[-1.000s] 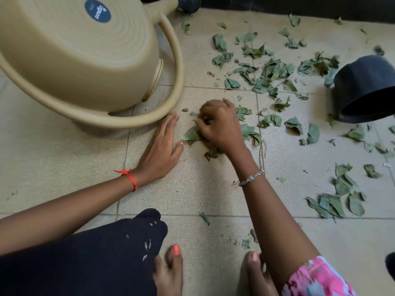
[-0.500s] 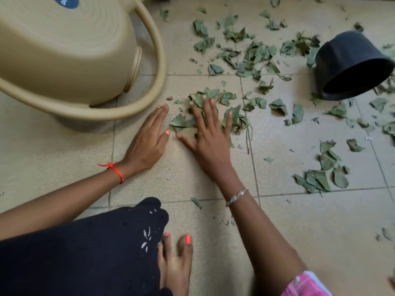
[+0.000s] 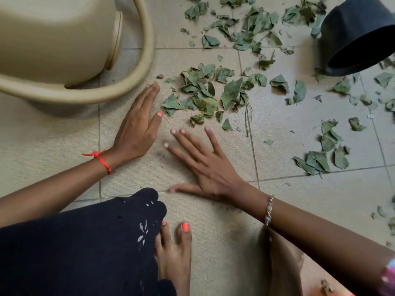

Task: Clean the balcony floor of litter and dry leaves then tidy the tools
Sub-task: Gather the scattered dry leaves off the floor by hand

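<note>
Dry green leaves lie heaped on the beige tiled floor just beyond both hands. More leaves are scattered toward the back, and a small clump lies to the right. My left hand rests flat on the tile, fingers straight, its edge just left of the heap. My right hand is spread flat on the tile, fingers apart, a little short of the heap and holding nothing.
A beige plastic bucket lies tipped at the upper left, its curved handle close to my left fingertips. A black pot lies on its side at the upper right. My bare feet and dark clothing fill the near foreground.
My right hand opened from a curled grip on the leaves, then drew back toward me off the heap. The left hand has stayed in place. The view has shifted downward and nearer.
</note>
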{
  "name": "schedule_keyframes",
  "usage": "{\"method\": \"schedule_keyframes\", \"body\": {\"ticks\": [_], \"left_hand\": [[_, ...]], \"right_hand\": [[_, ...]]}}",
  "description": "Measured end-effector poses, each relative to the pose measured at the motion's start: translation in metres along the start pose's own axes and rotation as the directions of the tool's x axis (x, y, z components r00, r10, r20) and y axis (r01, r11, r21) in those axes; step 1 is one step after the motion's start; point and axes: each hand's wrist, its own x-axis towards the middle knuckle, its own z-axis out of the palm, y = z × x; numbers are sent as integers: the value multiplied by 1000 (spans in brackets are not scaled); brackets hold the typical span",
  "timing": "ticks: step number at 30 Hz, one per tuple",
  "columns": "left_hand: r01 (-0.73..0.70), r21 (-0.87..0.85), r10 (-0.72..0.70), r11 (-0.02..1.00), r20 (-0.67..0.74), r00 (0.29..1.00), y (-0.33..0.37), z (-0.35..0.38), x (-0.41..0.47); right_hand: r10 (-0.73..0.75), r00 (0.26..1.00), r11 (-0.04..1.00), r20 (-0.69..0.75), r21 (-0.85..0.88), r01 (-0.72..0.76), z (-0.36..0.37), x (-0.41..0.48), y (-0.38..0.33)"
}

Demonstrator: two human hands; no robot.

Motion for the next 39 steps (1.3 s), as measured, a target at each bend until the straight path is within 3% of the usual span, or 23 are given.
{"method": "schedule_keyframes", "body": {"ticks": [3,8,12,15,16,18,21,23,25,27,30,31,32,35,36,39], "left_hand": [[2,3,-2,1000,-3,1000,0,1,0],[-5,13,5,1000,0,1000,3,1,5],[36,55,-34,998,-24,999,16,13,27],[89,130,-86,988,-29,996,24,23,45],[100,165,-96,981,-29,995,26,27,49],[86,257,-80,963,-35,996,27,36,57],[56,330,-42,942,-50,998,31,46,71],[51,308,-37,950,-51,998,34,50,83],[41,259,-31,965,-45,999,37,53,99],[44,210,-34,977,-49,998,40,56,117],[66,156,-55,986,-74,996,43,61,145],[73,135,-62,988,-85,995,45,63,152],[82,100,-72,992,-99,993,47,66,160],[114,-61,-123,992,-158,980,54,70,182],[120,-109,-139,987,-185,973,55,69,189],[123,-120,-154,985,-292,944,56,61,222]], "right_hand": [[206,978,975,-38,-82,-209,6,36,20],[482,865,866,-138,-70,-494,-1,77,61],[749,624,662,-222,207,-721,-11,62,69],[887,435,461,-152,325,-826,-10,41,77],[907,403,420,-122,329,-846,-9,37,79],[888,450,458,-99,295,-839,-6,40,84],[769,627,630,-125,315,-710,-3,59,92],[747,645,644,-163,420,-639,-7,74,105],[793,538,606,-287,460,-649,-14,83,126],[855,357,503,-375,435,-747,-20,81,151],[950,157,260,-270,409,-875,-20,69,183],[966,142,219,-214,398,-891,-18,68,186],[970,172,228,-171,400,-887,-16,70,186],[907,398,394,-134,598,-698,-15,87,175],[890,426,416,-162,668,-617,-18,93,177],[902,338,426,-267,673,-605,-28,108,225]]}}
